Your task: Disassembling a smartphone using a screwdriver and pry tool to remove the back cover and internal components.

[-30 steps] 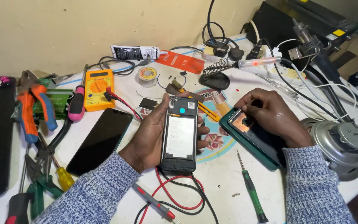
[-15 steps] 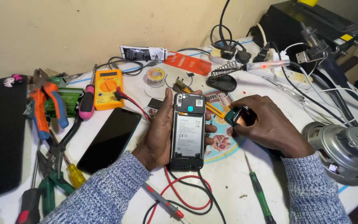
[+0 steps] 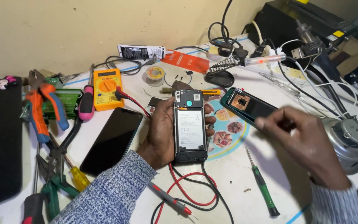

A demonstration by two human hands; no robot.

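In the head view, an opened phone [image 3: 189, 126] is held upright-facing in the left hand [image 3: 162, 135], the fingers wrapped around its edges from behind and the thumb side pressed along its left rim, so that the exposed battery and the dark camera section at its top are turned up toward the camera. The back cover [image 3: 249, 104], dark green and lying inside-up on the white table [image 3: 237, 174] just right of the phone, is already off. The right hand [image 3: 307, 141] is raised above the cover's near end, blurred, with fingers curled loosely; whether anything is pinched in it cannot be told. As a judgement, the opening stage appears finished, while the battery and inner parts seem untouched and the cover is not refitted. A green screwdriver [image 3: 261, 186] lies near the right hand, red and black probe leads [image 3: 187, 195] trail below the phone, a yellow multimeter [image 3: 106, 88] stands at the left, and a second dark phone [image 3: 112, 139] lies face up beside the left forearm.
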